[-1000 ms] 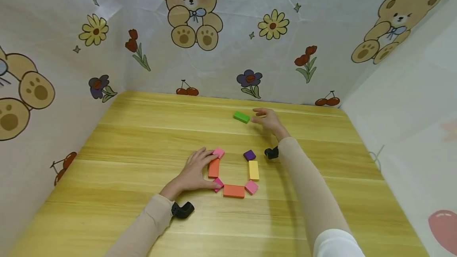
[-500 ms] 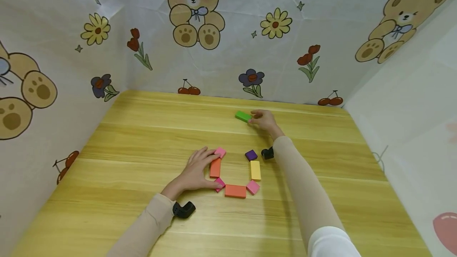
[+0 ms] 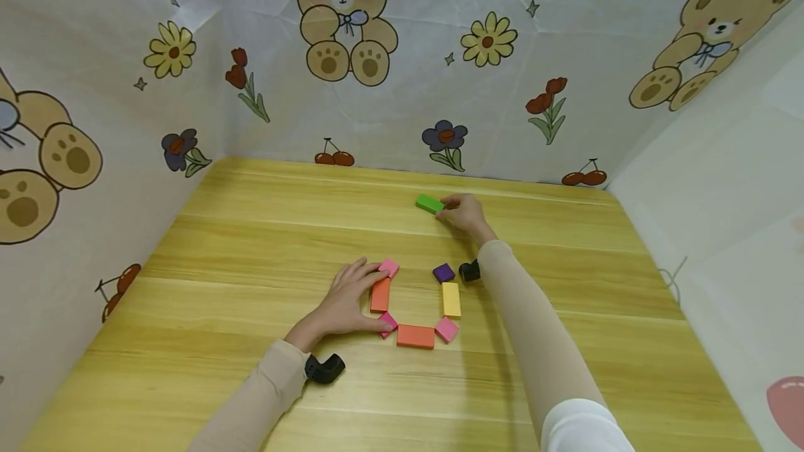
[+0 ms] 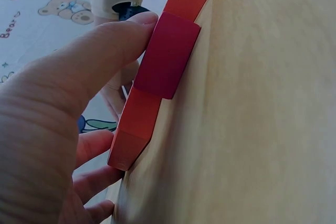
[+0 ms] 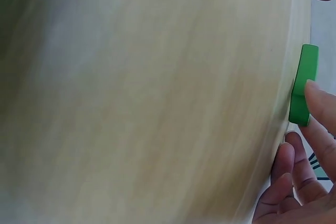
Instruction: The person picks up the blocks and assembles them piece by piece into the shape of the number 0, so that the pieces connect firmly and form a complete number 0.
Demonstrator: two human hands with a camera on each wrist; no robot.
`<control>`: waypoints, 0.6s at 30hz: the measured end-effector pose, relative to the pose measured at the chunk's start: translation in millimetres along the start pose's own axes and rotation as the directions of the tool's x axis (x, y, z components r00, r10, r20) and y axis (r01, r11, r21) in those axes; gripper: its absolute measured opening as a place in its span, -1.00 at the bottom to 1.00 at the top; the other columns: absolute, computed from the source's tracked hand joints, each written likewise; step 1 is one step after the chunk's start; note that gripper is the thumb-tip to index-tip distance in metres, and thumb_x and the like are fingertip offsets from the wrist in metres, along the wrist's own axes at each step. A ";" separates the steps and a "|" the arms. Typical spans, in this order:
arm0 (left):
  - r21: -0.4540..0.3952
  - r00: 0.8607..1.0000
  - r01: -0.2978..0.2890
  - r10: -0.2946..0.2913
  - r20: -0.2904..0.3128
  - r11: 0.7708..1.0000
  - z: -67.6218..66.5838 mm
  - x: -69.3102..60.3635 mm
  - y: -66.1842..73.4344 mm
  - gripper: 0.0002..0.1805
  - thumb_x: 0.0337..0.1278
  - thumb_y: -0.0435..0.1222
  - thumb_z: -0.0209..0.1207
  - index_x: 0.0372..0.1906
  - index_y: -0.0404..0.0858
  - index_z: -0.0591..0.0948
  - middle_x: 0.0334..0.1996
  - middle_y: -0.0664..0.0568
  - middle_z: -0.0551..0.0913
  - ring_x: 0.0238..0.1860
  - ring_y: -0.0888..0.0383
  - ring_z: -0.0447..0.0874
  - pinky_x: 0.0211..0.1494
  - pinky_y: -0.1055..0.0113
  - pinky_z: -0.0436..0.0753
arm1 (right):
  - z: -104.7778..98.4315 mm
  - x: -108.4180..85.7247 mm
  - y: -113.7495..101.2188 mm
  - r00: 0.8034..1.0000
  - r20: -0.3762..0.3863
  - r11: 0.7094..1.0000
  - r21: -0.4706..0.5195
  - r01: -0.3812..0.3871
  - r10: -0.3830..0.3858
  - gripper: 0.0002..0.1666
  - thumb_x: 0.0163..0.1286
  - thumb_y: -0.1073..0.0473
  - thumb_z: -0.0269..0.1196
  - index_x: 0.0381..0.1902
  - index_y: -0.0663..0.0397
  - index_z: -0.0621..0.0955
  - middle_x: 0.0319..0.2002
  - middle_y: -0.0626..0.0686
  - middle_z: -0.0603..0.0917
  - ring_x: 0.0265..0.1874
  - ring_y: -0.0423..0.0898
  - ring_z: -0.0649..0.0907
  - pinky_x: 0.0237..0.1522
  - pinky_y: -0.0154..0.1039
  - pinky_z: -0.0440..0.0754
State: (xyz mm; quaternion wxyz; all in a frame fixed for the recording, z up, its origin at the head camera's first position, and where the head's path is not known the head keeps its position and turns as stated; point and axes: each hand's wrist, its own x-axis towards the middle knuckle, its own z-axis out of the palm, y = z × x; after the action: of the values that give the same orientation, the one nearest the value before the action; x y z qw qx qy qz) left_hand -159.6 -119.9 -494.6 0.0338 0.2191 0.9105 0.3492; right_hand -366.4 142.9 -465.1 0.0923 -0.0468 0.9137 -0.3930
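Near the back of the table, my right hand [image 3: 466,213] pinches the right end of a green rectangular block [image 3: 430,203] between thumb and forefinger; in the right wrist view the thumb lies on the green block [image 5: 304,66]. My left hand [image 3: 339,307] is spread beside a U of blocks. Its thumb touches a magenta block [image 3: 391,321], while a fingertip rests on a pink block [image 3: 390,268]. Between them lies an orange block [image 3: 380,296]. Another orange block [image 3: 415,336] forms the bottom, followed by a pink block [image 3: 447,330], a yellow block [image 3: 451,299] and a purple block [image 3: 443,272].
The wooden table [image 3: 264,222] meets a patterned cloth wall [image 3: 389,110] behind the green block. A white wall [image 3: 710,180] borders the right side. Black wrist devices sit on both sleeves, the right one [image 3: 469,270] close to the purple block.
My right hand has moved slightly left and taken hold of the green block's end. The left hand and the U of blocks have stayed in place; the head view has shifted slightly.
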 end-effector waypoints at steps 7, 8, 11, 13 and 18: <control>-0.002 1.000 0.004 -0.004 0.003 1.000 -0.6 0.0 1.3 0.07 -0.27 0.16 0.47 0.43 -0.15 0.36 0.47 -0.06 0.25 0.56 -0.17 -0.12 0.52 -0.23 -0.19 | -1.6 -2.9 -2.2 1.000 -0.003 0.999 -0.035 0.030 -0.030 -0.50 0.29 0.18 0.36 0.16 0.25 0.60 0.08 0.25 0.65 0.10 0.13 0.60 0.17 -0.03 0.54; -0.002 1.000 0.005 -0.005 0.004 1.000 -0.7 0.1 1.6 0.07 -0.27 0.16 0.47 0.43 -0.15 0.36 0.47 -0.06 0.25 0.56 -0.17 -0.12 0.52 -0.23 -0.19 | -2.1 -3.3 -2.1 0.999 -0.002 0.998 -0.041 0.038 -0.038 -0.51 0.29 0.18 0.36 0.15 0.26 0.61 0.07 0.25 0.65 0.08 0.13 0.60 0.16 -0.03 0.55; -0.006 1.000 0.005 -0.005 0.006 1.000 -1.1 0.1 2.2 0.06 -0.28 0.15 0.48 0.43 -0.15 0.36 0.47 -0.06 0.25 0.56 -0.17 -0.12 0.52 -0.23 -0.19 | -3.1 -4.2 -0.9 0.998 0.000 0.997 -0.055 0.059 -0.059 -0.53 0.29 0.17 0.36 0.12 0.26 0.62 0.02 0.25 0.67 0.03 0.12 0.61 0.13 -0.03 0.56; -0.007 1.000 0.006 -0.006 0.005 1.000 -1.2 0.1 2.4 0.06 -0.29 0.14 0.48 0.43 -0.15 0.36 0.47 -0.06 0.25 0.56 -0.17 -0.12 0.52 -0.23 -0.18 | -3.7 -4.9 0.3 0.998 0.002 0.996 -0.063 0.069 -0.069 -0.55 0.29 0.17 0.36 0.10 0.26 0.63 -0.01 0.25 0.67 0.01 0.11 0.60 0.12 -0.03 0.56; -0.003 1.000 0.009 -0.009 0.005 1.000 -0.9 0.0 2.0 0.06 -0.30 0.14 0.49 0.42 -0.15 0.37 0.47 -0.07 0.25 0.56 -0.17 -0.11 0.52 -0.22 -0.18 | -5.7 -7.9 1.4 0.997 0.009 0.994 -0.068 0.081 -0.081 -0.56 0.28 0.18 0.35 0.08 0.27 0.63 -0.04 0.25 0.66 -0.01 0.11 0.59 0.12 -0.03 0.54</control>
State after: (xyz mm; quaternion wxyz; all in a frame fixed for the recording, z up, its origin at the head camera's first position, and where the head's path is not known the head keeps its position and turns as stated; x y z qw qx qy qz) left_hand -159.0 -119.1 -492.6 0.0381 0.2161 0.9108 0.3497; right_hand -359.9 149.2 -461.3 0.0773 -0.0881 0.9237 -0.3648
